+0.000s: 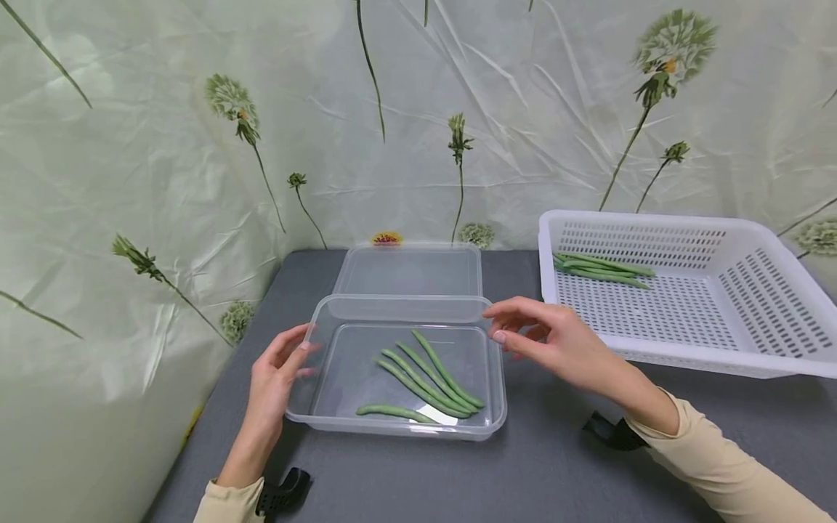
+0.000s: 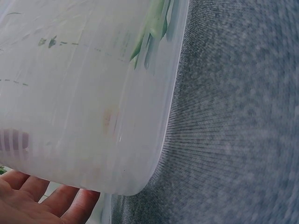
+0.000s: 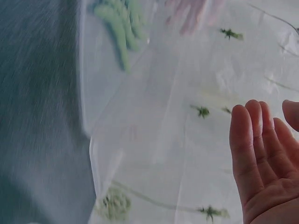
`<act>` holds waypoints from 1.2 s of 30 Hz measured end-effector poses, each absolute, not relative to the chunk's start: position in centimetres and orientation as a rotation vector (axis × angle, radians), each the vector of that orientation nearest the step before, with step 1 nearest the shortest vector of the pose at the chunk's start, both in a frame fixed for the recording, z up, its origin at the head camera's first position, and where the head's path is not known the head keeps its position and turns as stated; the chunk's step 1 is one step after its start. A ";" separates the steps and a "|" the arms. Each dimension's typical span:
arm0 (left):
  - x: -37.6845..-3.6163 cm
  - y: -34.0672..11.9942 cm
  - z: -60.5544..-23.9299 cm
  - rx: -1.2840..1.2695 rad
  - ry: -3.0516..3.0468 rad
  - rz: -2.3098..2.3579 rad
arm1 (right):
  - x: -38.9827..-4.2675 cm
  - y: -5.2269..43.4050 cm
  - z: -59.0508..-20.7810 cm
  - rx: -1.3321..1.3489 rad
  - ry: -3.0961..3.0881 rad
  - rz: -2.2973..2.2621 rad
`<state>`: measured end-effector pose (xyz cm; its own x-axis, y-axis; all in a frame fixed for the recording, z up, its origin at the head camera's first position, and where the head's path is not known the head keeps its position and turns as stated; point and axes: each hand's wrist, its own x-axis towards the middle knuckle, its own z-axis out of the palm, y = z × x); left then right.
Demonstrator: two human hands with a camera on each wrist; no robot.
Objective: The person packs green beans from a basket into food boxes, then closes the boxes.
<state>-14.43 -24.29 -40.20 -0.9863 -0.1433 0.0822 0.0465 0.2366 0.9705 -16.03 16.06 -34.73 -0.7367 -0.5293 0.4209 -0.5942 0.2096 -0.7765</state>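
Note:
A clear plastic container (image 1: pixel 405 430) sits on the grey table (image 1: pixel 543 472) with several green beans (image 1: pixel 428 378) lying in it. My left hand (image 1: pixel 297 359) rests its relaxed fingers against the container's left wall; in the left wrist view its fingertips (image 2: pixel 42 200) show under the container (image 2: pixel 84 93). My right hand (image 1: pixel 506 327) hovers by the far right corner of the rim, fingers loosely extended and holding nothing. In the right wrist view those fingers (image 3: pixel 261 154) are straight and apart from the container (image 3: pixel 140 116).
The container's clear lid (image 1: pixel 408 270) lies flat just behind it. A white perforated basket (image 1: pixel 719 359) stands at the right with a few green beans (image 1: pixel 601 269) in its far left corner. A flower-printed sheet (image 1: pixel 163 181) closes off the back and left.

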 end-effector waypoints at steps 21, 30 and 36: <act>-14.2 -24.7 -40.1 0.096 -2.318 -1.876 | -15.5 24.3 -32.9 0.937 -2.527 1.139; -14.4 -24.4 -40.1 0.107 -2.316 -1.887 | -16.6 27.4 -31.8 0.925 -2.635 0.893; -14.5 -24.3 -40.3 0.107 -2.311 -1.903 | -18.0 28.8 -30.6 0.945 -2.713 0.752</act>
<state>-14.46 -24.28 -40.33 -0.9869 -0.1470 0.0669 0.0374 0.1948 0.9801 -17.96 28.82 -30.57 -0.7843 -0.5337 0.3163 -0.6204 0.6719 -0.4046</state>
